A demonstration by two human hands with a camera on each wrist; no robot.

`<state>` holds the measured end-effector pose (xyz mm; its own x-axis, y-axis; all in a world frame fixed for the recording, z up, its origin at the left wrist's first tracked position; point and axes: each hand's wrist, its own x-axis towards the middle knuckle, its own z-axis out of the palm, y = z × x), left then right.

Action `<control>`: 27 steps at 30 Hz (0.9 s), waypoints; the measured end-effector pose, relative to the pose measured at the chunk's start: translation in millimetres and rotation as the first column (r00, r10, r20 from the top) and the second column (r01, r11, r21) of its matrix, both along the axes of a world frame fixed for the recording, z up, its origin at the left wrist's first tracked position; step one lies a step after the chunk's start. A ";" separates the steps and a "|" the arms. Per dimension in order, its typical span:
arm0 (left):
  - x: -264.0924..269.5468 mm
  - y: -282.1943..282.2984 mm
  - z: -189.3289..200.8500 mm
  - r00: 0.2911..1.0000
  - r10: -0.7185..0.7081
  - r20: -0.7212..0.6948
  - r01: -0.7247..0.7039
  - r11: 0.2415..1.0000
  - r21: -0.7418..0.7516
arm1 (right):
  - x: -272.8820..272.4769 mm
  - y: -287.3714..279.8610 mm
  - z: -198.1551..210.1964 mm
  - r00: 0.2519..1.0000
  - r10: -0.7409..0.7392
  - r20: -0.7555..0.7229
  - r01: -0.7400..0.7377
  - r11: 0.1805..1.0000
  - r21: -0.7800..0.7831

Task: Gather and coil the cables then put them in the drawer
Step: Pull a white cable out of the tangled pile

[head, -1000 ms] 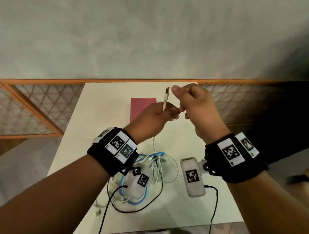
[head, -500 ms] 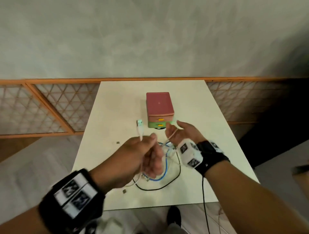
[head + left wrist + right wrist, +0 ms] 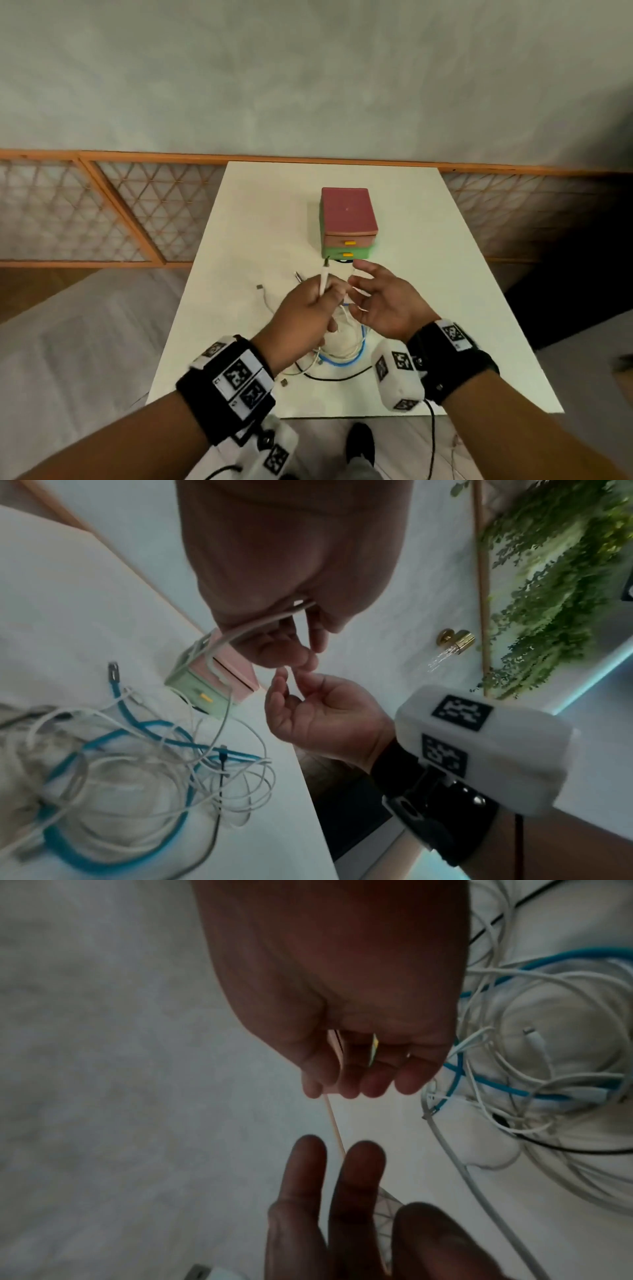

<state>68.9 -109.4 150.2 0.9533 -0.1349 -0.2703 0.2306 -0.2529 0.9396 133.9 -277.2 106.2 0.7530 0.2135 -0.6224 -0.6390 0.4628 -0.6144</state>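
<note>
My left hand (image 3: pixel 308 305) grips a white cable (image 3: pixel 323 281) just below its plug, which points up and away. The rest of that cable (image 3: pixel 260 623) hangs from the fist down to the pile. My right hand (image 3: pixel 380 298) is beside it, fingers spread and relaxed, holding nothing; its fingertips (image 3: pixel 284 677) nearly meet the left hand's. Under both hands lies a tangled pile of white cables (image 3: pixel 342 349) with a blue cable (image 3: pixel 120 704) and a black cable (image 3: pixel 329 378). A small drawer box (image 3: pixel 347 219), pink over green, stands further back with both drawers closed.
The white table (image 3: pixel 257 222) ends at a wooden lattice rail (image 3: pixel 137 219) and a grey wall. Small loose connectors (image 3: pixel 260 287) lie left of the pile. The wrist cameras' black leads hang off the front edge. A shoe (image 3: pixel 359 442) shows on the floor below.
Both hands came down from in front of the head to just above the cable pile. The right hand let go of the strand and opened. The left hand still grips the white cable.
</note>
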 end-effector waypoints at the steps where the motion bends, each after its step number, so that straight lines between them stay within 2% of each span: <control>1: 4.4 -8.0 -2.8 1.000 -0.017 0.007 0.017 1.000 -0.004 | -1.3 -5.3 1.8 1.000 0.001 -0.013 -0.001 1.000 -0.005; 3: 8.8 -16.8 -4.9 1.000 -0.014 -0.008 0.014 0.999 -0.041 | -12.5 -14.1 4.2 0.985 0.150 -0.084 -0.153 0.988 -0.031; 6: 9.9 -17.6 -6.8 1.000 0.017 -0.020 -0.019 0.995 -0.100 | -45.4 -19.0 -5.1 0.892 0.402 -0.206 -0.413 0.911 -0.012; 8: 8.0 -17.1 -6.8 0.998 0.033 -0.050 -0.041 0.984 -0.173 | -63.4 -11.6 -12.8 0.845 0.488 -0.218 -0.483 0.872 0.081; 9: 4.9 -16.7 -6.9 0.995 0.039 -0.091 -0.058 0.973 -0.225 | -67.3 -5.1 -14.8 0.848 0.493 -0.194 -0.477 0.870 0.124; 11: -4.6 -15.5 -8.9 0.975 0.017 -0.219 -0.091 0.939 -0.330 | -59.8 10.2 -12.7 0.898 0.423 -0.122 -0.396 0.897 0.194; 12: -10.6 -13.0 -12.2 0.957 -0.019 -0.290 -0.093 0.926 -0.365 | -51.5 16.0 -12.1 0.934 0.344 -0.093 -0.318 0.923 0.219; 14: -24.0 0.3 -23.0 0.901 -0.122 -0.417 -0.047 0.927 -0.371 | -30.6 20.6 -11.2 0.984 0.104 -0.143 -0.070 0.972 0.225; 16: -37.1 24.6 -38.8 0.829 -0.230 -0.509 0.068 0.946 -0.317 | -7.2 11.9 -14.4 0.983 -0.049 -0.180 0.081 0.981 0.176; 18: -48.8 54.7 -55.1 0.754 -0.323 -0.572 0.239 0.946 -0.218 | 11.3 -5.2 -13.1 0.975 -0.129 -0.179 0.154 0.978 0.138; 20: -58.4 87.2 -69.8 0.654 -0.374 -0.658 0.403 0.908 -0.116 | 25.8 -25.0 -10.1 0.966 -0.199 -0.165 0.220 0.967 0.125; 22: -67.5 112.8 -79.4 0.579 -0.372 -0.726 0.475 0.877 -0.071 | 34.0 -39.1 -7.2 0.957 -0.252 -0.140 0.267 0.959 0.099; 23: -70.3 120.6 -81.8 0.585 -0.375 -0.719 0.474 0.878 -0.072 | 34.3 -42.5 -6.6 0.960 -0.255 -0.119 0.266 0.960 0.090; 24: -70.7 123.3 -82.2 0.622 -0.372 -0.689 0.444 0.892 -0.082 | 33.2 -43.3 -7.2 0.969 -0.230 -0.093 0.237 0.968 0.080; 27: -52.3 99.5 -63.4 0.838 -0.239 -0.491 0.179 0.970 -0.167 | 14.2 -31.8 -9.0 0.999 -0.036 -0.008 0.037 0.999 0.037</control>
